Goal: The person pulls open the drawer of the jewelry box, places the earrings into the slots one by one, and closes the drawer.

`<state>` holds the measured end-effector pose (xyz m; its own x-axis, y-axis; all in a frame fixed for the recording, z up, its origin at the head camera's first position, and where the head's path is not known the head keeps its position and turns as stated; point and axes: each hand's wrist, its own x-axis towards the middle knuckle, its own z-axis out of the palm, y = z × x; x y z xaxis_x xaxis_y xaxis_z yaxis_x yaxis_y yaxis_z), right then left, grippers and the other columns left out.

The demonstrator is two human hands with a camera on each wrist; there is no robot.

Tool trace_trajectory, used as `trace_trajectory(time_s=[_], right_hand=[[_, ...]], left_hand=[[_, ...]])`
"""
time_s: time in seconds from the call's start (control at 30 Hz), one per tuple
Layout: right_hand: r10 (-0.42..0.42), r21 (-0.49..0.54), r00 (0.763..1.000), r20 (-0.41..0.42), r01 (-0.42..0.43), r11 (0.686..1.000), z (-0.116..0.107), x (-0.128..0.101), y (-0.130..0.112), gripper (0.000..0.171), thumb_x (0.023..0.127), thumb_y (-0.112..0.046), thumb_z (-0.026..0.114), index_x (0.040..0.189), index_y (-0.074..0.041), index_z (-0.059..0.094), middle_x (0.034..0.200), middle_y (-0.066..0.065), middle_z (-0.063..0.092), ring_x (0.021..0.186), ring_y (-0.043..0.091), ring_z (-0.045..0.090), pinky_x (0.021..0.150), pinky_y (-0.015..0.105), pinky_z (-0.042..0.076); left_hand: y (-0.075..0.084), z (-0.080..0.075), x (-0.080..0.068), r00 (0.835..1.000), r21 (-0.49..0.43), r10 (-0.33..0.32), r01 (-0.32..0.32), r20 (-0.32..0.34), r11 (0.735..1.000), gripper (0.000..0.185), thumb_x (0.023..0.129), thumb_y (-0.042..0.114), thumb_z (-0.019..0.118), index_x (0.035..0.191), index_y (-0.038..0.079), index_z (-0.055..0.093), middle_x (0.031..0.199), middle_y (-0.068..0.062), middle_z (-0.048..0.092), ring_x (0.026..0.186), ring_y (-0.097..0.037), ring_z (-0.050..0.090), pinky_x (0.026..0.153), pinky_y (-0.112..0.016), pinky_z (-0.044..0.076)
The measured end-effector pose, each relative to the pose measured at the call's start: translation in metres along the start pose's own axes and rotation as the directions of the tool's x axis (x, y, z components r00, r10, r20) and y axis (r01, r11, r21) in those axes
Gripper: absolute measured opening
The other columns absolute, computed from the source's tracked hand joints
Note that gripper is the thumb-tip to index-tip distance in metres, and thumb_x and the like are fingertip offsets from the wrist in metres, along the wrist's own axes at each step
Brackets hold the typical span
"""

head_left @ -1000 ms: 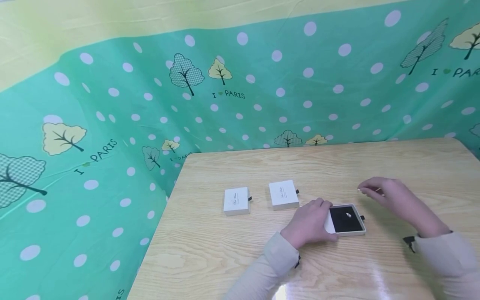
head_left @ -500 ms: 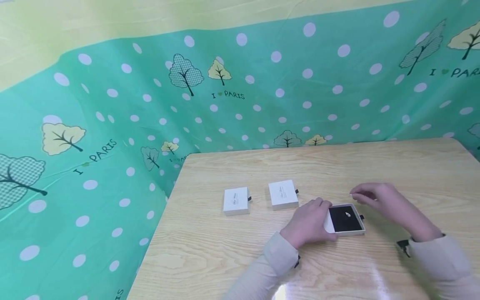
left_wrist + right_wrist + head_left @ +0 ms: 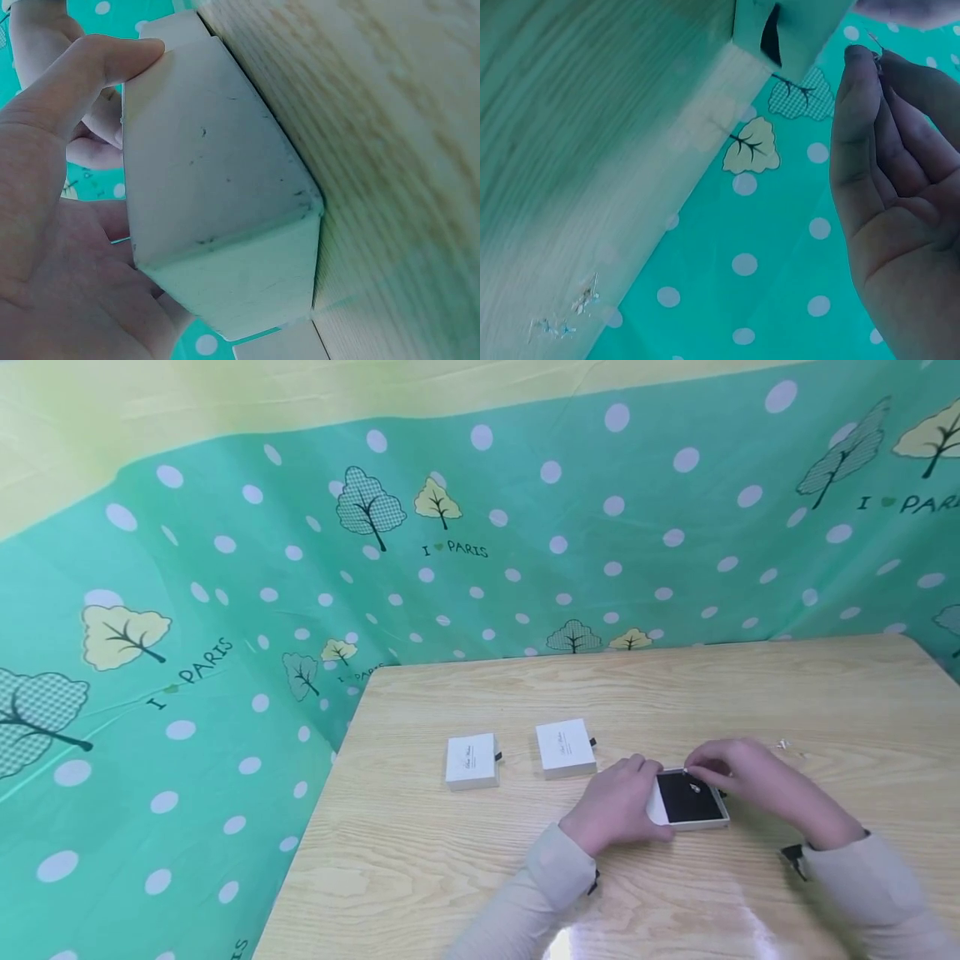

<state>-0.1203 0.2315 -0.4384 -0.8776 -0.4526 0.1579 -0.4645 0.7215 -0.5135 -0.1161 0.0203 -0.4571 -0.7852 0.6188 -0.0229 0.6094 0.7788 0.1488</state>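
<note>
In the head view my left hand [image 3: 618, 803] grips a white slide-out jewelry box [image 3: 655, 808], thumb on the near side and fingers over the far side. Its drawer stands pulled out to the right, showing a black pad [image 3: 686, 806] with a small shiny earring [image 3: 695, 788] on it. My right hand [image 3: 757, 777] is over the drawer's far right part. Between thumb and forefinger it pinches another tiny earring [image 3: 877, 61] with a thin pin, seen in the right wrist view. The left wrist view shows the box's white sleeve [image 3: 217, 150] under my left thumb.
Two closed white boxes [image 3: 472, 762] [image 3: 566, 748] with black pull tabs lie left of my hands. Small shiny pieces [image 3: 782, 744] lie on the wooden table [image 3: 420, 860] beyond my right wrist. A green patterned cloth [image 3: 450, 593] hangs behind the table.
My right hand has moved left and toward me, bringing the pinched earring over the drawer. Shiny pieces on the table behind it have come into view. My left hand keeps its hold.
</note>
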Motion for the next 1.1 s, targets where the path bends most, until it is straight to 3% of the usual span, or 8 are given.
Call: trace_trajectory(time_s=[0.37,0.63,0.87,1.1], right_hand=[[-0.086,-0.03,0.996,0.012,0.086,0.996,0.013,0.003,-0.002,0.003,0.085,-0.006,0.075,0.086,-0.009,0.076,0.082,-0.004,0.073,0.077,0.007,0.066,0.067,0.03,0.056],[-0.083,-0.043,0.994,0.071,0.086,0.995,0.016,0.007,-0.011,0.003,0.086,-0.005,0.073,0.086,-0.007,0.075,0.083,-0.005,0.073,0.076,0.009,0.067,0.068,0.03,0.057],[-0.135,-0.057,0.988,0.07,0.139,0.989,0.019,0.01,-0.013,0.008,0.083,-0.002,0.074,0.084,-0.009,0.075,0.079,-0.006,0.071,0.072,0.004,0.063,0.064,0.027,0.055],[-0.115,-0.065,0.99,0.084,0.121,0.991,0.021,0.011,-0.013,0.008,0.083,-0.003,0.075,0.084,-0.011,0.075,0.079,-0.007,0.07,0.072,0.003,0.063,0.064,0.026,0.056]], left_hand=[[0.001,0.001,0.002,1.0,-0.012,0.006,-0.005,0.005,1.0,0.073,0.071,0.057,0.08,0.13,0.022,0.056,0.113,0.012,0.056,0.09,0.001,0.048,0.07,-0.01,0.039],[-0.001,0.001,0.002,1.0,-0.016,0.009,-0.009,-0.001,1.0,0.069,0.071,0.056,0.08,0.126,0.023,0.057,0.11,0.012,0.056,0.088,0.002,0.047,0.068,-0.01,0.038],[-0.002,0.001,0.002,1.0,-0.023,0.012,-0.012,-0.001,1.0,0.068,0.071,0.056,0.081,0.125,0.024,0.057,0.108,0.013,0.055,0.087,0.002,0.046,0.067,-0.009,0.037],[-0.002,0.0,0.001,1.0,-0.015,0.011,-0.011,0.002,1.0,0.068,0.071,0.057,0.08,0.125,0.024,0.057,0.108,0.013,0.055,0.086,0.002,0.046,0.067,-0.009,0.037]])
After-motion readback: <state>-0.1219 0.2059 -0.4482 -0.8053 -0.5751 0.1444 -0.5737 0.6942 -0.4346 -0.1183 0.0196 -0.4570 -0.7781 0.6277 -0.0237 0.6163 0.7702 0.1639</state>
